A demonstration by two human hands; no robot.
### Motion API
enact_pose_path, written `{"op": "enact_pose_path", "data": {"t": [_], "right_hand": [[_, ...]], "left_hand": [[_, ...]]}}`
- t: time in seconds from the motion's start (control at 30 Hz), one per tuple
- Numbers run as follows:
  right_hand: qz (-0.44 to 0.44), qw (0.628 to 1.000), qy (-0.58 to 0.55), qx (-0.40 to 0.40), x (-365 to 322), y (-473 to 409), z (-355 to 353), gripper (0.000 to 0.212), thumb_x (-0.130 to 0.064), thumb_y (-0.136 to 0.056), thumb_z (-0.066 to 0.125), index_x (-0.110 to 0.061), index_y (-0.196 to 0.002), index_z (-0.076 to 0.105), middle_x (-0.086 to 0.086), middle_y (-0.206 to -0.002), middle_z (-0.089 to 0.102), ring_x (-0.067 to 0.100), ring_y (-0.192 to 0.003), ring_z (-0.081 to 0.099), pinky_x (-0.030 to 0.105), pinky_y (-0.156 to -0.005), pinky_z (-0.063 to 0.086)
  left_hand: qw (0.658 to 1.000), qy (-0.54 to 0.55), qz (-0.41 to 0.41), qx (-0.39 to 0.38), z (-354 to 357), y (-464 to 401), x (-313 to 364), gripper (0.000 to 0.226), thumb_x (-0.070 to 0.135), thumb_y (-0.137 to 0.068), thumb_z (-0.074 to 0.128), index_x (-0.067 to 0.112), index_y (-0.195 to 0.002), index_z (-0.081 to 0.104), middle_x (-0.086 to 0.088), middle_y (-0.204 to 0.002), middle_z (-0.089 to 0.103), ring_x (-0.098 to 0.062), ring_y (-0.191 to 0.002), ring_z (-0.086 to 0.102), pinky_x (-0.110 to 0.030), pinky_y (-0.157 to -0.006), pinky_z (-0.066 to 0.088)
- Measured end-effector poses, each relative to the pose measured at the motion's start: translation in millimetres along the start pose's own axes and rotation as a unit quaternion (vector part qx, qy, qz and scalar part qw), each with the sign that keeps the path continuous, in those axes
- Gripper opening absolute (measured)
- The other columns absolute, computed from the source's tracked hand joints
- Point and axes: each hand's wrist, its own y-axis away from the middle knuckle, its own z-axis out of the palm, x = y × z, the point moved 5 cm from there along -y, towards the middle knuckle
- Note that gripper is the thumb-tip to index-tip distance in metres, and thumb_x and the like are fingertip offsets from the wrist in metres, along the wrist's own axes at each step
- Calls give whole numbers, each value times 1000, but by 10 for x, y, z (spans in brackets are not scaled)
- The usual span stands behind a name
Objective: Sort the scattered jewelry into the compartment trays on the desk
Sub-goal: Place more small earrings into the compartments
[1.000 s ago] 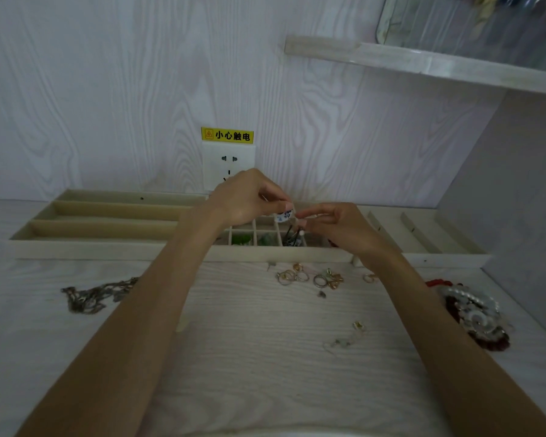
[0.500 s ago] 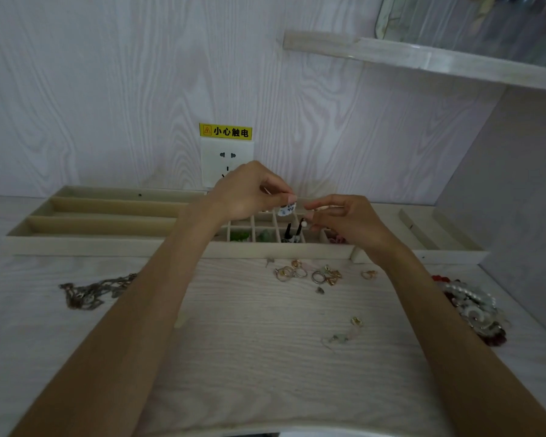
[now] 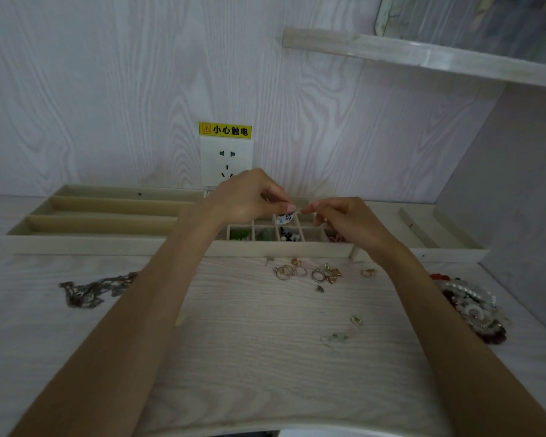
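Head view: both hands are raised together over the grid tray (image 3: 284, 249), at its middle cells. Left hand (image 3: 249, 197) has thumb and forefinger pressed together in a pinch on a small blue-and-white bead (image 3: 285, 218), which hangs just below the fingertips. Right hand (image 3: 344, 217) faces it from the right, fingertips curled in toward the bead's upper end and nearly meeting the left fingertips; whether they pinch a hook or thread there is too fine to tell.

Key relation: the bead hangs directly beneath the left fingertips and above a cell in the tray's back rows, one row behind the cell holding a dark piece (image 3: 289, 236). The piece appears to hang roughly upright from the pinch, though it is small. The left hand is the nearer and carries it; the right only steadies, as I judge.

Assessment: the drop is downward and short. A release from here would likely land in the cell below, provided the bead clears the divider edges.

Remaining loose on the desk (image 3: 234, 357): rings (image 3: 308, 272) just in front of the tray, a chain (image 3: 92, 290) at left, a pale earring pair (image 3: 344, 331) nearer the person, and beaded strands (image 3: 473, 307) at right. Sorting is partly done.
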Motion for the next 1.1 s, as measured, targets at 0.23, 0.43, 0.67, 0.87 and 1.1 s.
{"op": "enact_pose_path", "data": {"t": [0.23, 0.43, 0.67, 0.87, 1.1], "right_hand": [[2, 999, -10, -38, -57, -11, 58, 15, -23, -87, 61, -31, -94, 71, -8, -102, 68, 3, -96, 59, 18, -82, 45], [-17, 998, 20, -54, -16, 20, 48, 19, -25, -82, 70, -21, -101, 72, -24, -48, 58, -11, -48, 51, 2, -46, 35], [-37, 998, 50, -31, 9, -13, 70, 19, -26, -81, 71, -14, -95, 75, -5, -68, 63, -5, -48, 47, 2, -48, 33], [-42, 996, 71, -21, 32, -31, 58, 16, -26, -81, 70, -15, -92, 75, -8, -70, 63, -12, -49, 48, 1, -50, 34], [-18, 996, 80, -16, 87, -36, 80, 19, -27, -82, 70, -13, -94, 75, 0, -83, 68, -2, -62, 53, 11, -60, 38]], "left_hand": [[1000, 19, 10, -15, 23, 6, 47, 21, 34, -83, 69, 24, -100, 75, 14, -87, 72, -2, -84, 67, -32, -89, 54], [1000, 18, 6, -24, 84, -19, 11, 16, 32, -77, 75, 29, -93, 75, 20, -79, 69, 4, -79, 65, -25, -84, 53], [1000, 14, -16, -7, 77, -7, 34, 19, 38, -83, 68, 25, -96, 73, 15, -81, 70, -2, -81, 67, -37, -92, 51], [998, -38, -35, 45, -139, 9, -80, 11, 42, -85, 64, 35, -90, 71, 16, -89, 70, -4, -84, 66, -42, -91, 51], [997, -42, -20, -56, 128, 10, 0, 21, 31, -82, 72, 25, -102, 74, 11, -100, 71, -2, -91, 63, -29, -89, 53]]}}
